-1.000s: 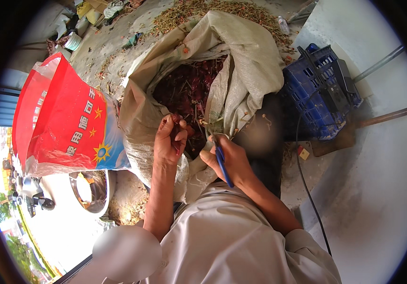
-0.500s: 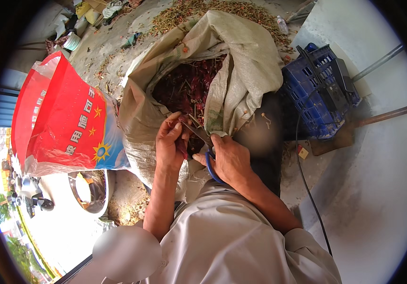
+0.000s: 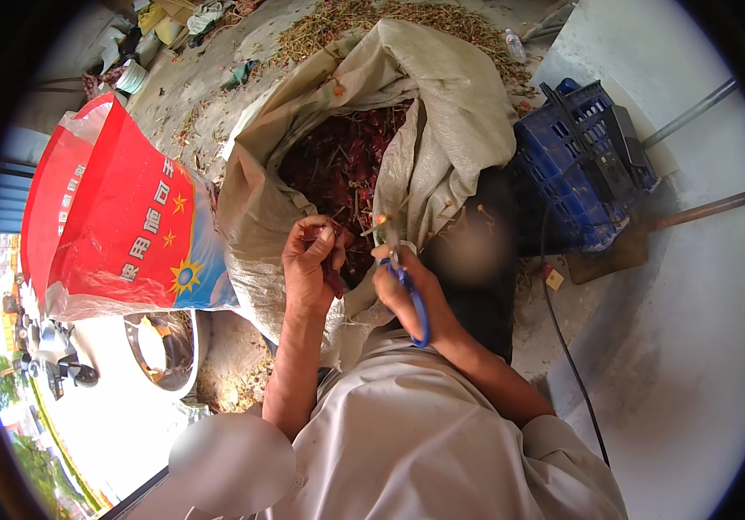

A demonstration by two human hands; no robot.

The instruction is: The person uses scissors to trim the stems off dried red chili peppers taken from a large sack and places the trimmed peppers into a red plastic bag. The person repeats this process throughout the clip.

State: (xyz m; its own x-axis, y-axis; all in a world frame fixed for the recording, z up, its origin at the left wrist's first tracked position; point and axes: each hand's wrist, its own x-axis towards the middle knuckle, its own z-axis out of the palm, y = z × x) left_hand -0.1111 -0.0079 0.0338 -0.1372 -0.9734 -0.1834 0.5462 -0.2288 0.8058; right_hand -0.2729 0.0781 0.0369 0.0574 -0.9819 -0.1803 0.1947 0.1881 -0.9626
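On a littered concrete floor (image 3: 702, 347), the open sack (image 3: 442, 130) remains nearly full of dried chillies (image 3: 338, 165). The left hand (image 3: 310, 260) pinches one chilli; the right hand (image 3: 403, 290) grips blue-handled scissors (image 3: 411, 299), so most trimming seems left.

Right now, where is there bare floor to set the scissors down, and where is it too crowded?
Bare floor lies right of the blue crate, crossed only by a black cable. It is crowded ahead: the open sack of dried chillies fills the middle, the red bag and metal bowl sit on the left, and stems litter the ground behind.
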